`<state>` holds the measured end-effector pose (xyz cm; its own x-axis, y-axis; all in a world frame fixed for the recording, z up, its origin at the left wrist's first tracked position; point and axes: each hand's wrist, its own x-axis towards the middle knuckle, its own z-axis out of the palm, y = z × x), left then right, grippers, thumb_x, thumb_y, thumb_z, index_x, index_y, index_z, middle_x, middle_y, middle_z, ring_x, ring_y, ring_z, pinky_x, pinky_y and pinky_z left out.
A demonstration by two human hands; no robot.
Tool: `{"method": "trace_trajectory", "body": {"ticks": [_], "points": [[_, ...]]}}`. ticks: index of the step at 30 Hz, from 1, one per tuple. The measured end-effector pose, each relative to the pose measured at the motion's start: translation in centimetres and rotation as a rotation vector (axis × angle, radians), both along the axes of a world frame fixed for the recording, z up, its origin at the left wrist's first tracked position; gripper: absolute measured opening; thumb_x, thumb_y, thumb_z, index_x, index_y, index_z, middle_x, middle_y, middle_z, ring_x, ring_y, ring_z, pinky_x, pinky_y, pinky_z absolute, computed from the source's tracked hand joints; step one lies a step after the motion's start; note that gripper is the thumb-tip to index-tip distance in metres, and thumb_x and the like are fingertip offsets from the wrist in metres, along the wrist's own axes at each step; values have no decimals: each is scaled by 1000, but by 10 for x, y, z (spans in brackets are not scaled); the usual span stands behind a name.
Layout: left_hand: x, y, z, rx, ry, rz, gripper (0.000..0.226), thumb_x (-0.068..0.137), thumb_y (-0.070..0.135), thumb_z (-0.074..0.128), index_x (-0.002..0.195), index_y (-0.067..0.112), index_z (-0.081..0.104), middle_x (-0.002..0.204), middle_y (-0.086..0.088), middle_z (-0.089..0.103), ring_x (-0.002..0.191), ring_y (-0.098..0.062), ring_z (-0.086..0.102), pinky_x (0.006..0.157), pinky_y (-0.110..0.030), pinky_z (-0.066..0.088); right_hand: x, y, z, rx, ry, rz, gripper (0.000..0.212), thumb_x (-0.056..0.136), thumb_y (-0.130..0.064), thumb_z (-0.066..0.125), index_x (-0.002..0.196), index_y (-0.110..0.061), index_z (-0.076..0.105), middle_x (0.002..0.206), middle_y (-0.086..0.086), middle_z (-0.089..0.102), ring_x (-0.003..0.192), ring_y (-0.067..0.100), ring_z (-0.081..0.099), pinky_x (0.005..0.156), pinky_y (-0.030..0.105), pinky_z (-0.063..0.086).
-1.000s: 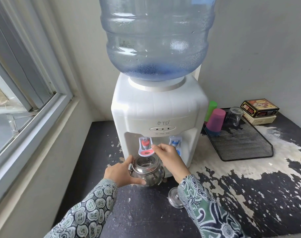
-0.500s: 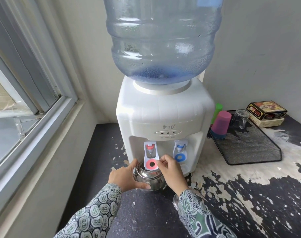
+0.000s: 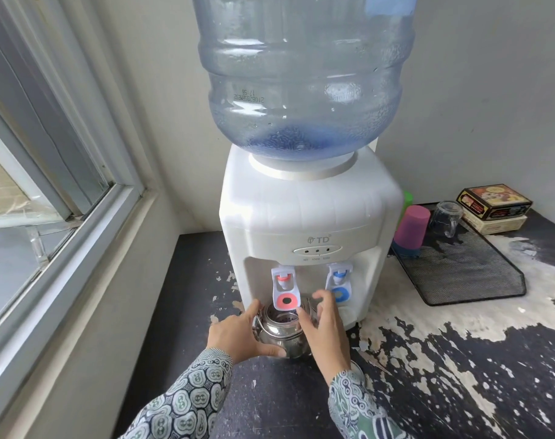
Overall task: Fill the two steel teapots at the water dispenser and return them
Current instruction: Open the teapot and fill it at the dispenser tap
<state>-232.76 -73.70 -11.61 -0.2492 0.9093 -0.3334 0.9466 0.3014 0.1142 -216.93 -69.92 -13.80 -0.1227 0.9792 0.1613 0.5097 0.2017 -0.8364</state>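
One steel teapot (image 3: 280,335) stands lidless on the dark counter under the red tap (image 3: 285,293) of the white water dispenser (image 3: 311,217). My left hand (image 3: 235,335) wraps around the pot's left side. My right hand (image 3: 325,327) hovers at the pot's right side with fingers spread, its index fingertip just below the red lever and its other fingers near the blue tap (image 3: 339,286). A glass lid (image 3: 358,370) lies on the counter, mostly hidden behind my right wrist. No second teapot is in view.
A big water bottle (image 3: 301,74) tops the dispenser. To the right a black mesh tray (image 3: 460,274) holds a pink cup (image 3: 410,229) and a glass mug (image 3: 445,217); boxes (image 3: 494,201) are stacked behind. A window frame (image 3: 63,217) runs along the left.
My right hand has come off the red lever and spread its fingers beside the pot. The teapot sits lower and further under the tap; my left hand stays on it.
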Motion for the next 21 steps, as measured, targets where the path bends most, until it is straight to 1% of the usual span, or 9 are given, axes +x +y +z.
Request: {"method": "trace_trajectory", "body": {"ticks": [2, 3, 5, 7, 9, 13, 16, 18, 21], "points": [[0, 0, -2, 16, 1, -9, 108, 47, 84, 59, 133, 30, 24, 105, -3, 69, 101, -24, 64, 83, -36, 48, 4, -7, -9, -78, 70, -67, 35, 82, -32, 63, 103, -17, 40, 93, -4, 46, 77, 11, 48, 60, 22, 42], [0, -2, -3, 20, 0, -14, 108, 47, 84, 60, 133, 30, 24, 104, -3, 69, 100, -24, 64, 82, -36, 49, 5, -9, -13, -144, 91, -80, 38, 82, -34, 63, 105, -16, 40, 99, 0, 45, 86, 15, 48, 68, 24, 42], [-1, -3, -6, 35, 0, -23, 109, 46, 84, 60, 133, 30, 24, 102, -4, 69, 97, -24, 65, 80, -36, 50, 6, -10, -16, -311, 128, -40, 44, 84, -37, 58, 116, -14, 38, 110, 2, 40, 98, 16, 43, 80, 24, 38], [-2, -7, -10, 73, -1, -32, 111, 43, 86, 58, 134, 31, 24, 100, -5, 69, 96, -24, 64, 78, -36, 50, 7, -13, -13, -401, 122, 51, 41, 90, -32, 51, 122, -12, 36, 110, 3, 46, 94, 15, 45, 74, 21, 33], [-2, -13, -15, 108, 18, -53, 118, 39, 90, 52, 137, 32, 22, 105, -5, 67, 100, -24, 61, 81, -36, 49, 11, -18, -12, -407, 94, 105, 36, 92, -27, 48, 123, -13, 37, 106, 3, 53, 89, 16, 48, 68, 22, 31], [0, -35, -30, 173, 17, -88, 128, 29, 93, 32, 141, 31, 17, 120, 1, 62, 113, -20, 54, 90, -35, 43, 18, -38, -21, -368, 56, 141, 37, 92, -23, 47, 126, -15, 36, 104, 1, 54, 89, 14, 50, 71, 21, 32], [-3, -54, -38, 213, -11, -80, 134, 24, 97, 18, 142, 35, 15, 122, 5, 60, 114, -18, 53, 92, -34, 40, 20, -55, -33, -338, 80, 156, 38, 91, -21, 49, 126, -15, 37, 103, 2, 59, 87, 12, 54, 72, 19, 36], [-5, -65, -46, 225, 8, -80, 138, 20, 98, 7, 143, 35, 14, 121, 8, 60, 113, -16, 52, 90, -32, 39, 19, -66, -40, -345, 121, 170, 37, 90, -16, 51, 125, -16, 37, 101, -2, 58, 87, 5, 54, 75, 15, 38], [-8, -78, -53, 198, 42, -80, 140, 21, 98, 6, 145, 33, 12, 118, 7, 59, 111, -15, 51, 89, -30, 38, 16, -79, -50, -355, 173, 164, 37, 89, -11, 52, 122, -20, 38, 103, -7, 55, 92, 2, 53, 78, 9, 40]]}}
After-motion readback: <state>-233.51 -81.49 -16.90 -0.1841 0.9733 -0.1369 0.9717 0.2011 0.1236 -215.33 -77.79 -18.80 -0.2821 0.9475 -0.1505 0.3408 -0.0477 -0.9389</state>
